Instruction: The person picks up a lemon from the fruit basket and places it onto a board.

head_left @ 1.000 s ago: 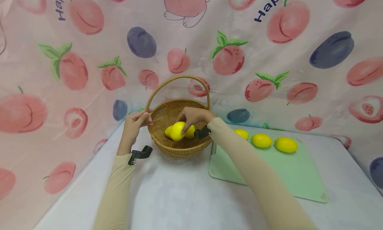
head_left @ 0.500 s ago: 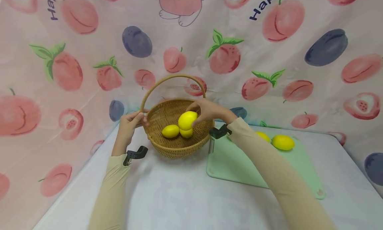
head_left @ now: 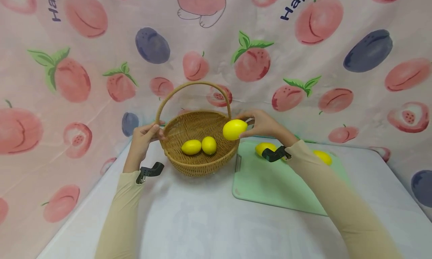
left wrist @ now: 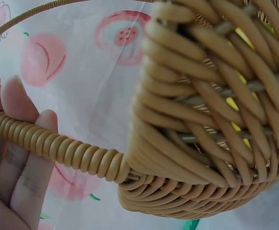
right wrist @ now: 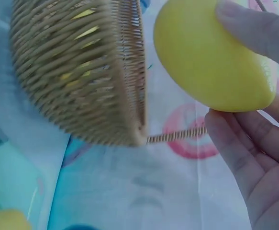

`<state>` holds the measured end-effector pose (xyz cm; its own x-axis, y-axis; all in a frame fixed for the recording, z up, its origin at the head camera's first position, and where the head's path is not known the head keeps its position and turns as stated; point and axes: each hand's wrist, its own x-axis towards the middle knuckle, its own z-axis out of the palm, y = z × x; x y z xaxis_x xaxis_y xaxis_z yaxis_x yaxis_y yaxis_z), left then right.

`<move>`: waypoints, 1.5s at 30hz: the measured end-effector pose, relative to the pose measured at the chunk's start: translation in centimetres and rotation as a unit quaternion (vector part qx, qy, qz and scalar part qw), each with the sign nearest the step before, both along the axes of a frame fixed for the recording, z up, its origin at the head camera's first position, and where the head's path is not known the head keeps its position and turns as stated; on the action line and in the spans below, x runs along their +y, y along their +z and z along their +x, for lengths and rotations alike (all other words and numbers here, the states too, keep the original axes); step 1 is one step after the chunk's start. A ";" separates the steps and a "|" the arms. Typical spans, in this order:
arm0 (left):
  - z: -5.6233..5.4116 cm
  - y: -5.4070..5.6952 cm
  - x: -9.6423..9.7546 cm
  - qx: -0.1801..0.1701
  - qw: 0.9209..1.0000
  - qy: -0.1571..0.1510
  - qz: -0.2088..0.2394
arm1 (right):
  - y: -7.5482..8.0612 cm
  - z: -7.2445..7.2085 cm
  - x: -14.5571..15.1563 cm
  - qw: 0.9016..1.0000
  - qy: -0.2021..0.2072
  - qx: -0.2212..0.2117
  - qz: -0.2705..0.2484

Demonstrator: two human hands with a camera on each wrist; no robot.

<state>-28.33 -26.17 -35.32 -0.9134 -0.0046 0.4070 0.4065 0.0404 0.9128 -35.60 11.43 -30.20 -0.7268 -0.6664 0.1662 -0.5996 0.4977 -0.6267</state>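
Note:
A wicker basket (head_left: 199,169) with a tall arched handle (head_left: 192,83) stands on the white tabletop, tilted so its inside faces me. My left hand (head_left: 144,139) grips the lower left end of that handle; in the left wrist view the fingers (left wrist: 27,177) curl round its wrapped cane. Two lemons lie side by side in the basket, one on the left (head_left: 191,147) and one on the right (head_left: 209,145). Above the basket's right rim my right hand (head_left: 261,125) pinches another lemon (head_left: 234,129) between thumb and fingertips, as the right wrist view also shows.
Right of the basket lies a pale green cutting board (head_left: 270,187). A lemon (head_left: 264,148) sits near its far left part, and another lemon (head_left: 323,157) farther right, partly behind my right sleeve. A fruit-print cloth (head_left: 216,34) hangs behind the table.
My right hand has lifted the lemon up from inside the basket and carried it right, over the rim. Two lemons stay in the basket. My left hand keeps its grip on the handle.

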 end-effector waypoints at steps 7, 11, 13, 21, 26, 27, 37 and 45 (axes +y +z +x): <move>0.2 0.5 0.1 -0.005 1.000 -0.005 0.008 | -1.4 0.9 2.7 0.999 -0.017 -0.004 -0.032; 0.2 0.4 0.1 -0.003 1.000 -0.006 0.015 | -2.4 1.8 4.3 0.998 -0.046 -0.004 -0.036; 0.2 0.3 0.1 -0.001 1.000 -0.006 0.020 | -2.9 2.3 5.1 0.998 -0.058 -0.001 -0.040; 0.2 0.1 0.1 0.005 1.000 0.001 0.026 | -5.7 3.6 7.9 0.994 -0.092 0.000 -0.050; 0.2 0.0 0.1 0.010 1.000 0.010 0.025 | -7.9 4.2 9.0 0.992 -0.115 -0.022 -0.052; 0.2 -0.1 0.1 0.010 1.000 0.011 0.026 | -8.3 4.3 9.1 0.991 -0.118 -0.026 -0.050; 0.4 -0.5 -0.1 0.013 0.999 0.020 0.037 | -11.5 4.6 10.6 0.989 -0.143 -0.032 -0.013; 0.5 -0.5 0.0 0.016 0.999 0.019 0.037 | -13.8 4.5 10.5 0.992 -0.124 -0.029 -0.013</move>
<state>-27.87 -26.14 -35.79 -0.8988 -0.0705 0.4325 0.4343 -0.0109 0.9007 -31.07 21.91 -43.96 -0.8770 -0.4613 0.1341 -0.4232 0.6096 -0.6703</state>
